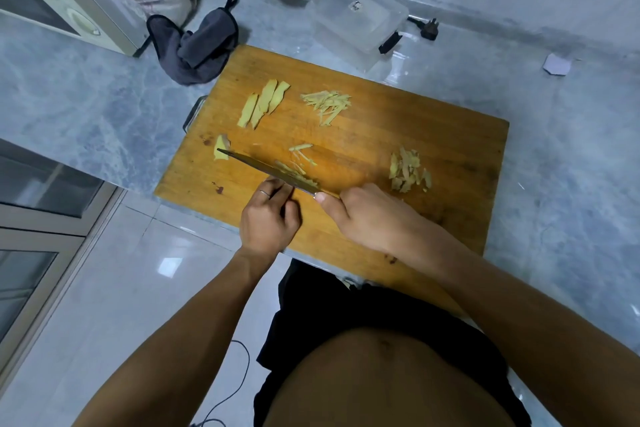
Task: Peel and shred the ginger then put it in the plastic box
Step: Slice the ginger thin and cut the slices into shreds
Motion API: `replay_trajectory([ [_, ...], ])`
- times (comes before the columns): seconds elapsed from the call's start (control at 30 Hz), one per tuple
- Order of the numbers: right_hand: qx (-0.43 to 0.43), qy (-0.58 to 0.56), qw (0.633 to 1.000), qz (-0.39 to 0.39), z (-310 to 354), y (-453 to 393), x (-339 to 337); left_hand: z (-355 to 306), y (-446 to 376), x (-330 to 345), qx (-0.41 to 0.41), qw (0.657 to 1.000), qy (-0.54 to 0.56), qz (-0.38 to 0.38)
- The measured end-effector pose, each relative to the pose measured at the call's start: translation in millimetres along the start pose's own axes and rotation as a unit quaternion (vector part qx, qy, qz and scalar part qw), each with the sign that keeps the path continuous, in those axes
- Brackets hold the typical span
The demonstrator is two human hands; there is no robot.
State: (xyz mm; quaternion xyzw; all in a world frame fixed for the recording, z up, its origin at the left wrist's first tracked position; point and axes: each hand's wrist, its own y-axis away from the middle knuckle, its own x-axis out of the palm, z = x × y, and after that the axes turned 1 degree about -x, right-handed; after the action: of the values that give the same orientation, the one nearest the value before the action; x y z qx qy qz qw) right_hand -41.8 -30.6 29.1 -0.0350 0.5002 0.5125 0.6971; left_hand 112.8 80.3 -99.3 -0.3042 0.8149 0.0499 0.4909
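- Your right hand [367,215] grips the handle of the knife [266,170], fingers curled round it and the thumb laid forward toward the blade.
- The knife lies low over the cutting board [398,135], its long axis running from your right hand at centre frame up and left, with the tip pointing to the left edge of the board.
- The tip sits at a small chunk of ginger [221,148] near the board's left side.
- Your left hand [268,218] is below the blade at mid-frame, fingers curled, fingertips pressing a little stack of ginger being cut [298,173] against the blade's side; a ring shows on one finger.
- Three ginger slices [263,104] lie side by side in the upper left of the board, their long axes running from lower left to upper right.
- A heap of ginger shreds [327,104] sits to their right, the strands mostly pointing the same slanted way.
- A few loose strands [301,149] lie just above the blade.
- A pile of ginger peelings [408,172] rests at the right of the board, well apart from the knife.
- The plastic box [360,19] stands on the marble tabletop [86,107] above the board, in the upper middle of the frame.
- A dark cloth [197,45] lies beside the board's upper left corner.
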Motion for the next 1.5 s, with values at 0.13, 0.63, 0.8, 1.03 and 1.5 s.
replay_trajectory([
  [0.13,0.001,-0.003,1.0,0.007,1,0,2,1,0,-1,-0.002,1.0,-0.003,0.0],
  [0.63,-0.006,0.003,1.0,0.011,10,-20,10,-1,0,-2,0.015,1.0,-0.001,-0.01],
  [0.8,-0.006,-0.009,1.0,-0.009,6,-17,10,1,1,0,0.014,1.0,-0.008,0.0],
  [1.03,-0.013,-0.009,1.0,-0.006,5,-6,-3,3,1,2,0.024,0.999,0.004,-0.021],
  [1.5,-0.016,0.011,1.0,0.019,5,-8,-4,2,0,1,0.023,0.999,0.008,-0.023],
])
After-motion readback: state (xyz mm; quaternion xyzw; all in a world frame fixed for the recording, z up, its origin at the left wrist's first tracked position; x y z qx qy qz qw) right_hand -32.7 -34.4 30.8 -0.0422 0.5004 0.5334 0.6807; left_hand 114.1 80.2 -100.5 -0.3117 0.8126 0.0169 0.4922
